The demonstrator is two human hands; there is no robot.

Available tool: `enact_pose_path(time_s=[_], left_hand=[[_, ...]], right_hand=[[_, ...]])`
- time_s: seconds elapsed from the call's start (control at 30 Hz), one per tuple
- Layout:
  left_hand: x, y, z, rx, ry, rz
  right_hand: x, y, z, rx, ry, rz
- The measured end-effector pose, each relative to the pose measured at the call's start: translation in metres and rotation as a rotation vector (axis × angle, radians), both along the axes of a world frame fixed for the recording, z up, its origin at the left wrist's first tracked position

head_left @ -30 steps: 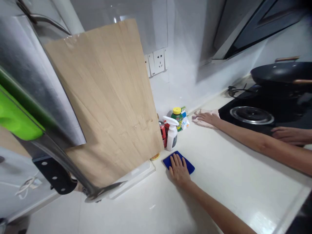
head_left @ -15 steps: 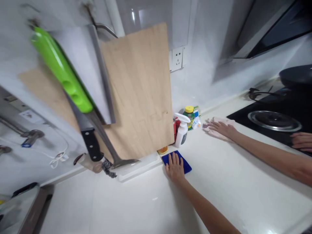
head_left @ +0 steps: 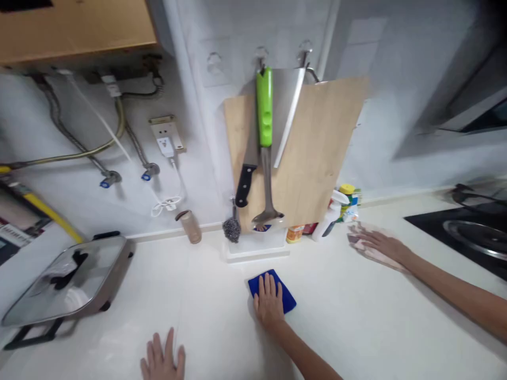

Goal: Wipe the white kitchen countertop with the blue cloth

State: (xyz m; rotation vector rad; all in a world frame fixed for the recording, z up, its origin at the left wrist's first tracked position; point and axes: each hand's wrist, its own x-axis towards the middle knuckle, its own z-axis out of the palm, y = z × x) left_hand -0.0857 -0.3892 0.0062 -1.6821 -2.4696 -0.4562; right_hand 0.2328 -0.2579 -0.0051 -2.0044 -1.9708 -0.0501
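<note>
My right hand [head_left: 270,306] lies flat with fingers stretched out on a folded blue cloth [head_left: 288,298], which rests on the white counter in front of a low white ledge [head_left: 257,255]. My left hand [head_left: 161,359] shows at the bottom edge, fingers spread, holding nothing, over the counter [head_left: 190,301]. To the right, another person's hand [head_left: 382,244] lies on a pale pink cloth [head_left: 372,254].
A lidded electric pan [head_left: 99,285] stands at left. Against the wall hang a cutting board [head_left: 312,142], a cleaver [head_left: 283,105], a black-handled knife [head_left: 244,184] and a green-handled spatula [head_left: 264,111]. A spray bottle [head_left: 328,221] and jars stand behind; a stove [head_left: 455,232] is at right.
The view has turned left. My right hand and the blue cloth have moved from beside the ledge's right end to in front of it. My left hand has come into view.
</note>
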Motion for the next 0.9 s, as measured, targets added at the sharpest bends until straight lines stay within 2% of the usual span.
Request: enact_pose_path(time_s=[0.1, 0.2, 0.3, 0.4, 0.5, 0.6, 0.7, 0.83, 0.9], left_hand=[[0.000, -0.002, 0.004, 0.020, 0.020, -0.012], [0.001, -0.003, 0.006, 0.038, 0.029, -0.034], [0.003, -0.004, 0.010, 0.044, 0.014, -0.056], [0.005, -0.005, 0.013, 0.040, -0.013, -0.065], [0.005, -0.005, 0.011, 0.042, -0.034, -0.074], [0.004, -0.006, 0.007, 0.046, -0.058, -0.087], [0.003, -0.008, 0.004, 0.051, -0.075, -0.101], [0.003, -0.009, 0.004, 0.051, -0.079, -0.114], [0.003, -0.010, 0.004, 0.052, -0.071, -0.115]], right_hand=[[-0.037, -0.029, 0.000, -0.011, -0.027, 0.107], [-0.047, -0.063, 0.001, 0.009, -0.078, 0.236], [-0.036, -0.099, 0.005, 0.032, -0.134, 0.323], [-0.019, -0.130, 0.012, 0.029, -0.173, 0.315], [-0.002, -0.150, 0.018, 0.020, -0.166, 0.314], [0.017, -0.154, 0.026, 0.004, -0.123, 0.390], [0.032, -0.144, 0.038, -0.004, -0.116, 0.487], [0.031, -0.133, 0.041, -0.021, -0.194, 0.634], [0.023, -0.137, 0.036, -0.028, -0.215, 0.600]])
